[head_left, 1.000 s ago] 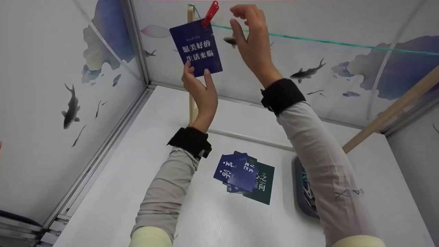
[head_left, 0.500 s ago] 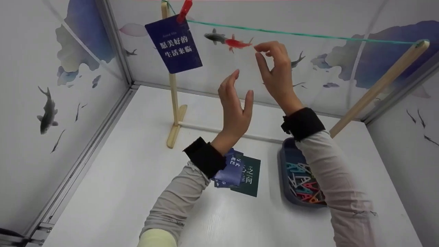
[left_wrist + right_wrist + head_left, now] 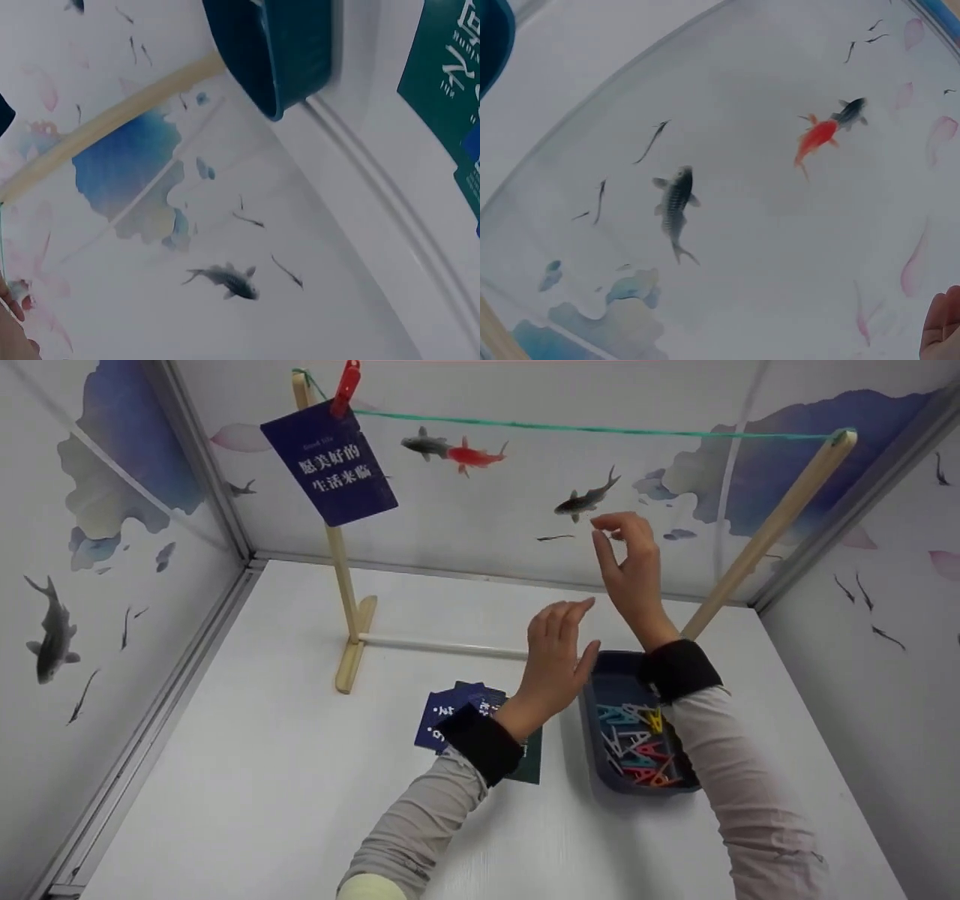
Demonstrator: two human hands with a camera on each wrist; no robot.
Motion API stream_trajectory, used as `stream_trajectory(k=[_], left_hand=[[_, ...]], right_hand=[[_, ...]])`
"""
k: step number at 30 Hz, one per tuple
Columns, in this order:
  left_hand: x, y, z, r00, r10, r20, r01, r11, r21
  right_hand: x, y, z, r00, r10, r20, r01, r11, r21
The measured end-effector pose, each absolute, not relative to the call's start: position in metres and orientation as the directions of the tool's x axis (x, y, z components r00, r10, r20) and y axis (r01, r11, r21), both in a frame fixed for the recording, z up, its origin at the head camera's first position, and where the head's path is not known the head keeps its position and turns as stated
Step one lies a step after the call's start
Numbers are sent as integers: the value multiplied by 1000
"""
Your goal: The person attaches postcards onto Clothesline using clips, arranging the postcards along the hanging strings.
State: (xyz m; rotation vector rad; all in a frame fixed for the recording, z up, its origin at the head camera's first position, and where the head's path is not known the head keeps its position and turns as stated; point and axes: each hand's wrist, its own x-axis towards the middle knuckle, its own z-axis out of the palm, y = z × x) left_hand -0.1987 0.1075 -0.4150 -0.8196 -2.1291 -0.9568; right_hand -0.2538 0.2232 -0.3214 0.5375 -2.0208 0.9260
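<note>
A dark blue card [image 3: 330, 502] with white writing hangs tilted from a green cord [image 3: 525, 425] at the far left, held by a red clothespin [image 3: 346, 388]. My left hand [image 3: 551, 667] is in the air above the table, its fingers loosely bent and holding nothing. Behind its wrist, a pile of blue and green cards [image 3: 431, 720] is partly hidden. Farther back and right, my right hand [image 3: 634, 566] hovers with thumb and bent fingers apart, nothing seen between them. Below it stands a dark blue bin [image 3: 592, 750] of clothespins [image 3: 637, 742], partly covered by the right forearm.
The cord is strung between two wooden posts, the left post [image 3: 341, 577] on a foot and the right post [image 3: 772, 532] leaning outward in view. A white bar [image 3: 442, 646] runs low between them. White walls [image 3: 480, 510] printed with fish enclose the white table [image 3: 247, 780].
The left hand has left the hanging card and moved right and down. The right hand has come down and right, away from the cord. The head view has shifted right, showing the bin.
</note>
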Motion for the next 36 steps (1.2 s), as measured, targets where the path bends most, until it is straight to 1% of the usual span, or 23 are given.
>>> stream_trajectory(k=[3,5,7,9,14,17,22,25,31,36], left_hand=[[-193,119,-431,-653,395,646,737,527,423],[-191,125,-443,-682,483,549,726,533,434],[-189,128,-456,-696,550,461,718,541,438],[-186,131,-469,-698,594,400,715,550,431],[-175,136,-497,-678,662,319,727,539,425],[-166,137,-511,-657,705,267,739,534,411],[-150,145,-527,-607,776,170,770,522,366],[-143,150,-534,-574,809,126,789,506,347],[-134,157,-544,-554,828,82,808,512,290],[-130,161,-549,-545,837,45,816,517,259]], right_hand=[[-251,239,-337,-597,-29,801,-616,657,-435],[-248,249,-347,-623,-22,782,-592,666,-453],[-245,257,-359,-649,-6,760,-565,673,-477],[-243,266,-371,-664,11,748,-543,681,-492],[-236,286,-401,-694,68,717,-478,702,-528],[-230,297,-418,-729,106,677,-418,714,-562],[-220,313,-439,-788,178,589,-311,710,-632],[-216,321,-448,-817,202,540,-250,720,-648],[-209,333,-465,-863,190,467,-181,747,-639],[-204,346,-485,-909,139,392,-142,782,-607]])
